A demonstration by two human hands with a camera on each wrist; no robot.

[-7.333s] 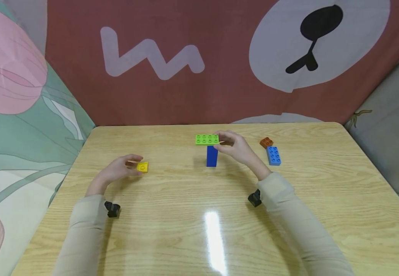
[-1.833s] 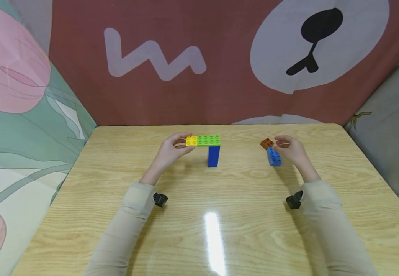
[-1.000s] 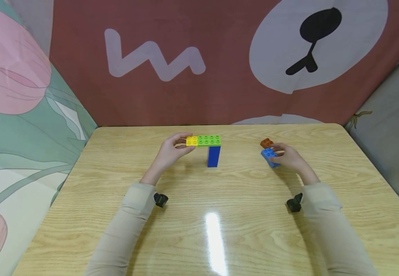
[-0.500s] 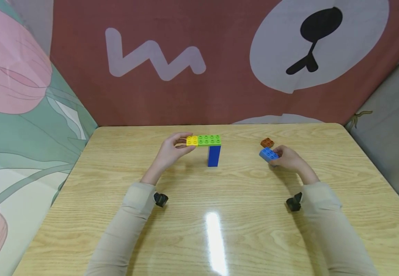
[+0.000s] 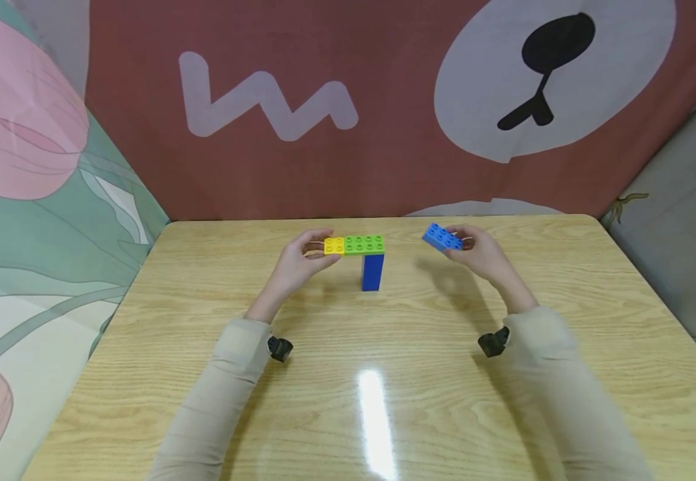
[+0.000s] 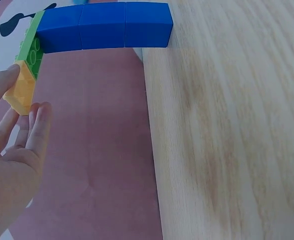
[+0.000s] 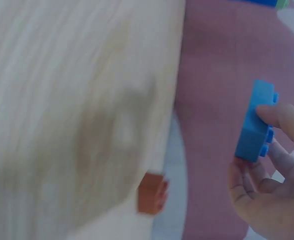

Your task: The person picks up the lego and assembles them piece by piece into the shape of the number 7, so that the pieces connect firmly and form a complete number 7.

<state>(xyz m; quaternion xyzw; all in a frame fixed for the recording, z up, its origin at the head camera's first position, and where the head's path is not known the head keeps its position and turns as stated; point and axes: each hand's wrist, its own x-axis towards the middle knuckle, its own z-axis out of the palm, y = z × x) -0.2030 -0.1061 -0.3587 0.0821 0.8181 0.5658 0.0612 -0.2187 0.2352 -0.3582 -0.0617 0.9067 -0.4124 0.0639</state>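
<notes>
My left hand (image 5: 295, 266) pinches a small yellow brick (image 5: 334, 246) between thumb and fingers. That brick sits against the left end of a long green brick (image 5: 364, 244), which lies across the top of a dark blue column (image 5: 373, 272). In the left wrist view the column shows as three stacked dark blue bricks (image 6: 103, 26). Right of the column, my right hand (image 5: 487, 259) grips a lighter blue brick (image 5: 441, 237) by one end, tilted and raised over the table. The right wrist view shows the thumb across this blue brick's (image 7: 254, 120) side.
An orange-brown brick (image 7: 151, 194) rests on the wooden table (image 5: 324, 387), seen in the right wrist view; in the head view the right hand hides it. A printed cloth (image 5: 264, 174) hangs behind the table's far edge. Each wrist wears a black camera (image 5: 280, 348).
The left hand has carried the yellow brick right, to the green brick's end. The right hand has let go of the green brick, picked up the lighter blue brick and moved it up and left.
</notes>
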